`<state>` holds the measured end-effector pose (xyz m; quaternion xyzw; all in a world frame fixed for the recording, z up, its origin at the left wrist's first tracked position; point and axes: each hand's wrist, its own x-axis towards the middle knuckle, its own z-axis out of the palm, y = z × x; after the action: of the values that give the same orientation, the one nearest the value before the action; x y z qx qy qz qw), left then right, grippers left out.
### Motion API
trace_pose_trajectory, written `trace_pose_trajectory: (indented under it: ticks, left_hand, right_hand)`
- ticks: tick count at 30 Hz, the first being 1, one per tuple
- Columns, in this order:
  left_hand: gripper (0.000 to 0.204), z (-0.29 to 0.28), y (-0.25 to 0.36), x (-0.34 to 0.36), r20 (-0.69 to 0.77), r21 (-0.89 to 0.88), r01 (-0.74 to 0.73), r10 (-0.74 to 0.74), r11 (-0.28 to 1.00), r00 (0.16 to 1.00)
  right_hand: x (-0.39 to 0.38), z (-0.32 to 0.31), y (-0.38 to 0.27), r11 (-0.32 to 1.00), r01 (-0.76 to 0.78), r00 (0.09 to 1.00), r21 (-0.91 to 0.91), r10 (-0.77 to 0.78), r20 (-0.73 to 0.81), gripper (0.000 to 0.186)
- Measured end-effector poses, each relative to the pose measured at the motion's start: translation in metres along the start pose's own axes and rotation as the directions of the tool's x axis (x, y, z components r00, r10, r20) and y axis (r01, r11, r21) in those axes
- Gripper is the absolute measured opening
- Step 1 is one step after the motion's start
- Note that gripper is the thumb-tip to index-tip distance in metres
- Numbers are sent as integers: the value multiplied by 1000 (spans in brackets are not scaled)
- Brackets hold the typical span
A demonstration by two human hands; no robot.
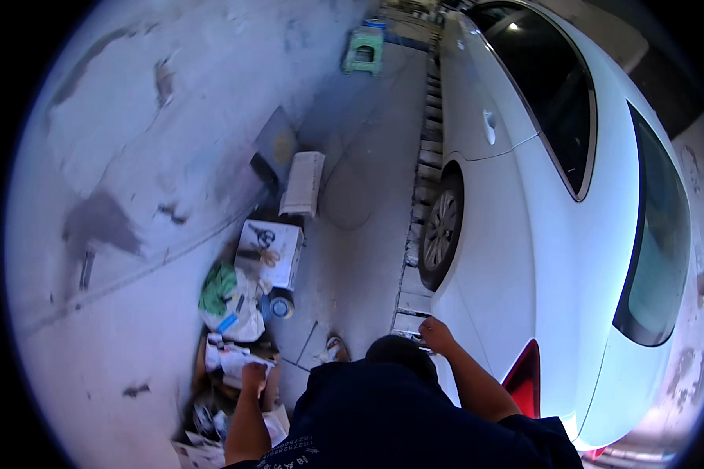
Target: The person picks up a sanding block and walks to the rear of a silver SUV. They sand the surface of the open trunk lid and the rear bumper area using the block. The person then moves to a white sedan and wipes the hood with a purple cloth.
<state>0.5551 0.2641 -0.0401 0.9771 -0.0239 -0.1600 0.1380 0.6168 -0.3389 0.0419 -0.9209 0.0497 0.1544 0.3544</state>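
My left hand (pixel 254 375) is curled closed above an open cardboard box (pixel 272 391) of papers and odds and ends. Anything inside those fingers is too small to make out. Out to the right, my right hand (pixel 436 334) is also closed, beside the rear side of a white car (pixel 493 266) and just behind its rear wheel (pixel 441 230). Whatever it may grip is hidden. Past the left hand lies a white plastic bag (pixel 246 319) with a green bundle (pixel 217 288) on it. Black-handled scissors (pixel 261 234) and tan-handled scissors (pixel 269 258) rest on a white box (pixel 288 254).
A round can or tape roll (pixel 281 307) stands beside the bag. Farther along the stained wall (pixel 133 195) are another white carton (pixel 303 184) and a green stool (pixel 364 51). A slatted strip (pixel 430 156) runs along the floor beside the car.
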Motion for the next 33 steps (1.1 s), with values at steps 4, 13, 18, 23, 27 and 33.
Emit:
trace_pose_trajectory:
  ticks: [4, 13, 18, 23, 27, 33]
  left_hand:
    - [21, -95, 77, 185, 160, -740, 366, -381, 564, 911]
    - [23, -54, 89, 395, 390, -774, 484, -295, 409, 872]
    - [35, -100, 170, 477, 712, -585, 784, -333, 207, 619]
    - [34, -145, 156, 627, 703, -692, 721, -200, 29, 683]
    - [24, -175, 220, 776, 607, -615, 754, -472, 230, 639]
    - [20, -263, 235, 1020, 699, -628, 750, -274, 207, 661]
  right_hand:
    - [50, -30, 25, 901, -338, 918, 271, 379, -116, 18]
    - [277, -92, 78, 840, -417, 897, 348, 443, 6, 16]
    - [434, -224, 17, 953, -246, 965, 177, 258, -51, 17]
    - [605, -309, -34, 930, -278, 956, 240, 293, -28, 44]
    - [694, -310, 57, 945, -176, 984, -276, 180, -11, 34]
    - [727, -307, 124, 776, -103, 898, -622, 341, 277, 24]
